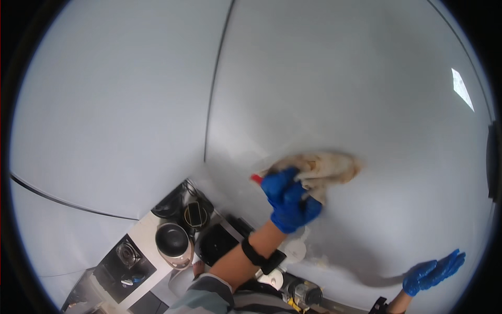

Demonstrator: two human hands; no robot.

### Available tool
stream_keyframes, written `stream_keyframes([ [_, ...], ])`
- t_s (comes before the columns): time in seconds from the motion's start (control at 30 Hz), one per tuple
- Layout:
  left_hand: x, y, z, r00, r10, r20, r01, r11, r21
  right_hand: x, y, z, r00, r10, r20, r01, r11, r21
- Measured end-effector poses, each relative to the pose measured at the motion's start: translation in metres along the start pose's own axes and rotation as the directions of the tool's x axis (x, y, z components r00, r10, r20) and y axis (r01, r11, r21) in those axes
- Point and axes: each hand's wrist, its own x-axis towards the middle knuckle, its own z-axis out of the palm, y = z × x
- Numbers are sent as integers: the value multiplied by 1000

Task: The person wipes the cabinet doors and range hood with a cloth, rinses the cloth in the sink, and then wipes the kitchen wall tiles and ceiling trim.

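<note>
My left hand (292,200), in a blue disposable glove, grips a bunched, stained beige cloth (329,167). The cloth lies against a glossy pale grey wall panel (313,98) and looks slightly blurred. A small red piece (256,179) sticks out beside the gloved fingers; what it belongs to cannot be made out. Far to the right, my right hand (433,271), also in a blue glove, is held flat with extended fingers at the same wall, holding nothing. Both wrists carry black bands.
Below left, a pale counter holds a built-in gas hob (126,265), a rice cooker (173,245) with a dark inner pot, and black appliances (219,243). A bare foot (199,267) shows near the cooker. A glass jug (306,292) stands at the bottom. A dark seam (213,78) marks the wall corner.
</note>
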Motion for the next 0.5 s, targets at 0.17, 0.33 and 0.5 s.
stream_keyframes([
  [0.17,-89,-107,-13,467,-789,399,664,15,-748,2,-9,-3,999,40,-24,-37,992,122],
  [0.33,-207,-152,-54,195,-933,303,820,-14,-572,1,1,-13,1000,7,-3,-7,996,90],
  [0.5,-214,-75,-44,-333,-736,589,566,-656,-499,-2,4,-15,1000,14,-9,-13,993,120],
])
